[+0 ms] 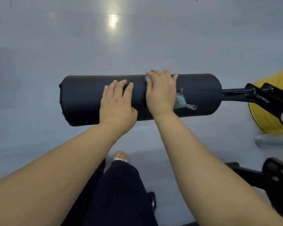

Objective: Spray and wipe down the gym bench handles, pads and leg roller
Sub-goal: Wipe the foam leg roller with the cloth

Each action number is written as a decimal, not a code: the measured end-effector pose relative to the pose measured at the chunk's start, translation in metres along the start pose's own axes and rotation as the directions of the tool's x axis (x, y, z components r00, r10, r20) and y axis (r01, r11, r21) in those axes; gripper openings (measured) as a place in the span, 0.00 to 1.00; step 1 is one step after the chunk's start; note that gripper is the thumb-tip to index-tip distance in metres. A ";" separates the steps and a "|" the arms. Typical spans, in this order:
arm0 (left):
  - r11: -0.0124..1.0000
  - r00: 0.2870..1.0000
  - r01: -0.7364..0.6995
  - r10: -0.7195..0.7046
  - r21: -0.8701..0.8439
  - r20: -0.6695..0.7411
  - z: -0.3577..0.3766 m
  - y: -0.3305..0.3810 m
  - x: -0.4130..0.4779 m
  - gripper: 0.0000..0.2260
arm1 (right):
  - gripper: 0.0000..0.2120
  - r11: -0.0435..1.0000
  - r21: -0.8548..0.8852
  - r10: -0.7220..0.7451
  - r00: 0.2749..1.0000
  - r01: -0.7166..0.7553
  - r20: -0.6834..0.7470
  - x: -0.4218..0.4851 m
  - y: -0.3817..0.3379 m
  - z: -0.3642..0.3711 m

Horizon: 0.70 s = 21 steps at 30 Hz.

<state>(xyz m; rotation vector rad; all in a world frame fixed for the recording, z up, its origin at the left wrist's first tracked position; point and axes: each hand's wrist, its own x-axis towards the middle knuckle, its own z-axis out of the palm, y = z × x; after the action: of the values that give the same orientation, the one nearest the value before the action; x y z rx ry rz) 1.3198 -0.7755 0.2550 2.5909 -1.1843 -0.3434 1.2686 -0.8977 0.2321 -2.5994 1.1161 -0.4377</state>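
The black padded leg roller [82, 98] lies horizontally across the middle of the view, mounted on a black metal bar [235, 92] at its right end. My left hand [117, 104] rests flat on the roller's middle with straight fingers. My right hand [161, 93] presses a grey-green cloth [180, 101] against the roller just right of the left hand, fingers spread over the top. Most of the cloth is hidden under the palm; a corner sticks out to the right and a bit shows at the fingertips.
Grey floor [137, 46] lies beyond and below the roller. The yellow and black machine frame [274, 111] stands at the right edge, with a black base bar [245, 173] lower right. My dark trouser leg [121, 190] and sandalled foot [120, 156] are below.
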 end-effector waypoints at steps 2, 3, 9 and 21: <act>0.999 0.999 -0.036 0.036 -0.014 -0.026 0.003 -0.007 -0.004 0.29 | 0.14 0.981 0.081 -0.175 0.985 0.175 -0.012 -0.009 -0.017 0.009; 0.999 0.998 -0.043 0.043 -0.025 -0.037 0.004 -0.008 -0.005 0.29 | 0.15 0.958 0.110 -0.265 0.964 0.265 -0.019 -0.012 -0.013 0.008; 0.999 0.999 -0.034 0.035 0.017 -0.038 0.011 -0.002 -0.017 0.32 | 0.15 0.984 0.017 -0.177 0.984 0.178 -0.034 0.002 0.105 -0.032; 0.969 0.989 -0.128 0.139 0.211 -0.039 0.029 -0.007 -0.045 0.39 | 0.13 0.998 -0.069 0.017 0.998 -0.013 0.067 0.021 0.022 -0.018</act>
<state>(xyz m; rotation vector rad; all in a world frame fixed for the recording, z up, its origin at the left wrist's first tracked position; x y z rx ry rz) 1.2867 -0.7407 0.2300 2.6547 -1.4368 -0.1272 1.2613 -0.9296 0.2438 -2.6419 1.1471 -0.3113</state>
